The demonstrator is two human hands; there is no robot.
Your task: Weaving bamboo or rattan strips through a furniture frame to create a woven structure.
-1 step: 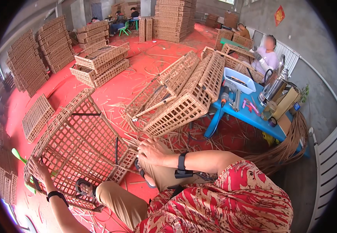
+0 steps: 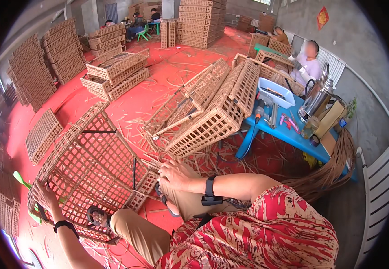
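A large brown woven basket (image 2: 98, 154) with open lattice sides lies tilted on the floor in front of me, dark straps at its corners. My left hand (image 2: 45, 198) grips its left rim near a dark strap. At the basket's right corner, above my knee, my right hand (image 2: 175, 176) has its fingers bent inward. Whatever they hold, if anything, is hidden. A thin loose strip (image 2: 144, 195) sticks out from the basket's edge below that hand. My sandalled foot (image 2: 99, 217) rests at the basket's near side.
More woven baskets (image 2: 212, 127) lean together beyond my right hand. A blue table (image 2: 275, 130) at right bears a power tool (image 2: 260, 110), a tray (image 2: 276, 93) and a metal kettle (image 2: 316, 96). Cane scraps litter the red floor (image 2: 167, 67). A co-worker (image 2: 309, 62) sits behind the table.
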